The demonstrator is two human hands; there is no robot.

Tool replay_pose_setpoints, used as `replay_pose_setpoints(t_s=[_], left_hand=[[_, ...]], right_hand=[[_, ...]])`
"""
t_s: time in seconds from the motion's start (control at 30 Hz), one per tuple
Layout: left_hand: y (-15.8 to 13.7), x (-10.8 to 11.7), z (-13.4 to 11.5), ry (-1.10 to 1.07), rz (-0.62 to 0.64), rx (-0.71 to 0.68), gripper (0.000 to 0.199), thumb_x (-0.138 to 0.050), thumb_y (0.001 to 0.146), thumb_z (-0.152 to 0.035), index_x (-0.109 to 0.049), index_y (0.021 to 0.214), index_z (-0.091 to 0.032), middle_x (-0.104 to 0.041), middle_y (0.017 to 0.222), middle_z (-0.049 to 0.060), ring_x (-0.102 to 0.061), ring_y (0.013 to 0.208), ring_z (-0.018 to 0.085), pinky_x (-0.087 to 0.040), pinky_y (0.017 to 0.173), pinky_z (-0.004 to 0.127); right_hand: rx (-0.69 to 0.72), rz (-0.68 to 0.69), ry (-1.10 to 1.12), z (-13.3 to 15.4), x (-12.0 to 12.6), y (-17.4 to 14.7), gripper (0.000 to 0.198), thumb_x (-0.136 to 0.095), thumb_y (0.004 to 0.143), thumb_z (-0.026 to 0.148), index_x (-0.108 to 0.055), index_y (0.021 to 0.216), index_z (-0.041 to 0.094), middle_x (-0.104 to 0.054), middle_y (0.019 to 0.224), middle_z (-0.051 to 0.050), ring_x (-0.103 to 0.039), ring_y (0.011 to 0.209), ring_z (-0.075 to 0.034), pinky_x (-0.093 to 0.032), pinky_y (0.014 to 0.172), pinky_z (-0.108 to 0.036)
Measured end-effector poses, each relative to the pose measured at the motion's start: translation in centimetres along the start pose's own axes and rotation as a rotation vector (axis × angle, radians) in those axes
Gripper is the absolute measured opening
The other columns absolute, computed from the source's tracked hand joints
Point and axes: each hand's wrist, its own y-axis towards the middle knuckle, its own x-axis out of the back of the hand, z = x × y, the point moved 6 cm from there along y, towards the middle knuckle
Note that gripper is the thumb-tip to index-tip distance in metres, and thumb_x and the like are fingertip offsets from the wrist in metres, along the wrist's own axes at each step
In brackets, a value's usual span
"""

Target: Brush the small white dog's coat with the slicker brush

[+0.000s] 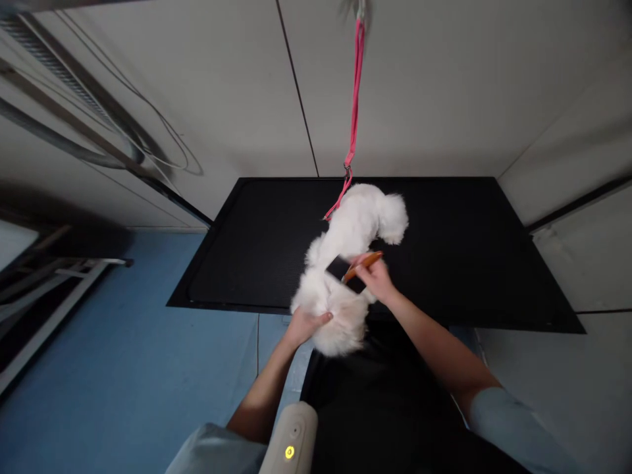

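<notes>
A fluffy white dog [353, 220] stands on a black ridged grooming table [454, 257], its head near the front edge. My right hand [376, 275] grips a slicker brush [363, 264] by its orange-brown handle. The brush's dark, flat head is at the fur behind the dog's head, slightly blurred. Under the near side of the head is my left hand [307, 326], its thumb lying over the fur and its other fingers mostly hidden. A pink grooming loop [354, 99] runs down from above to the dog's far side.
A pale device with a yellow light [291, 441] juts up at the bottom, close to my body. Grey hoses and cables [99, 118] hang along the wall at left. A white metal frame [54, 296] stands on the blue floor [148, 368]. Pale wall panels [424, 99] rise behind the table.
</notes>
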Motion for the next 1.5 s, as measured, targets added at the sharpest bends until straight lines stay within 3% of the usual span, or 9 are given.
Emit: replay_pose_setpoints(t_s=[0.07,0.23,0.63,0.77,0.93,1.07,1.2,1.37,1.5], left_hand=[[0.0,-0.2,0.1,0.014,0.032,-0.046,0.064,-0.075,0.067,-0.050,-0.061,0.117,-0.012,-0.068,0.118,0.014,-0.063,0.109,0.029,-0.047,0.099,0.040],[0.0,0.1,0.5,0.025,0.034,-0.063,0.076,-0.075,0.066,-0.051,-0.054,0.128,-0.011,-0.061,0.129,0.016,-0.056,0.120,0.031,-0.042,0.105,0.042],[3.2,2.4,-2.9,0.297,0.034,-0.082,0.045,-0.071,0.067,-0.052,-0.069,0.095,-0.016,-0.073,0.092,0.009,-0.066,0.089,0.028,-0.050,0.085,0.037],[4.6,5.0,-3.5,0.395,-0.104,-0.049,0.065,-0.077,0.056,-0.054,-0.063,0.106,-0.015,-0.072,0.099,0.011,-0.065,0.094,0.031,-0.049,0.085,0.037],[5.0,7.5,-2.8,0.306,-0.091,-0.074,0.071,-0.078,0.055,-0.053,-0.062,0.111,-0.012,-0.071,0.106,0.012,-0.065,0.097,0.029,-0.049,0.088,0.037],[5.8,8.4,-2.1,0.279,-0.047,-0.058,0.062,-0.078,0.054,-0.047,-0.066,0.104,-0.013,-0.072,0.098,0.010,-0.066,0.091,0.027,-0.051,0.082,0.035],[6.8,8.3,-2.0,0.344,0.053,-0.068,0.040,-0.070,0.061,-0.045,-0.068,0.085,-0.013,-0.072,0.083,0.006,-0.065,0.080,0.024,-0.052,0.077,0.033],[7.0,8.8,-2.7,0.392,0.058,-0.182,0.031,-0.065,0.065,-0.037,-0.069,0.085,-0.014,-0.073,0.086,0.008,-0.063,0.090,0.025,-0.049,0.088,0.035],[6.9,8.8,-2.1,0.351,0.064,-0.121,0.037,-0.069,0.062,-0.039,-0.068,0.087,-0.012,-0.071,0.084,0.008,-0.063,0.082,0.024,-0.052,0.077,0.034]], right_hand=[[-0.084,0.180,-0.015,-0.4,-1.3,0.1,0.018,-0.064,0.077,0.038,-0.060,0.083,0.022,-0.067,0.083,-0.004,-0.064,0.080,-0.020,-0.054,0.076,-0.035],[0.075,-0.184,-0.065,0.9,1.0,0.8,0.014,-0.060,0.080,0.036,-0.057,0.084,0.022,-0.067,0.100,-0.006,-0.062,0.098,-0.021,-0.051,0.088,-0.036],[-0.037,0.025,-0.009,-1.0,-0.5,0.3,0.016,-0.063,0.077,0.036,-0.060,0.083,0.022,-0.067,0.086,-0.004,-0.065,0.083,-0.019,-0.054,0.079,-0.034],[0.014,-0.280,0.001,-0.3,0.9,-0.5,0.016,-0.059,0.081,0.036,-0.058,0.089,0.022,-0.065,0.094,-0.006,-0.063,0.089,-0.020,-0.052,0.084,-0.036],[0.004,-0.026,0.000,-0.6,-2.8,-2.6,0.014,-0.063,0.077,0.034,-0.057,0.077,0.022,-0.063,0.079,-0.003,-0.062,0.076,-0.019,-0.053,0.074,-0.033],[0.116,-0.370,-0.072,-0.1,-1.3,-3.6,0.012,-0.061,0.081,0.033,-0.058,0.083,0.021,-0.063,0.087,-0.006,-0.061,0.087,-0.020,-0.050,0.085,-0.037],[0.138,-0.096,-0.102,-0.2,-3.6,-3.2,0.013,-0.065,0.077,0.032,-0.059,0.077,0.020,-0.064,0.081,-0.004,-0.062,0.080,-0.019,-0.052,0.078,-0.034],[0.172,-0.383,-0.107,-0.4,-2.9,-3.4,0.014,-0.063,0.079,0.033,-0.059,0.079,0.020,-0.063,0.085,-0.006,-0.061,0.085,-0.020,-0.051,0.083,-0.037],[0.110,-0.136,-0.053,-0.9,-5.2,-3.0,0.016,-0.065,0.077,0.035,-0.059,0.076,0.020,-0.063,0.079,-0.004,-0.061,0.077,-0.019,-0.053,0.075,-0.034]])
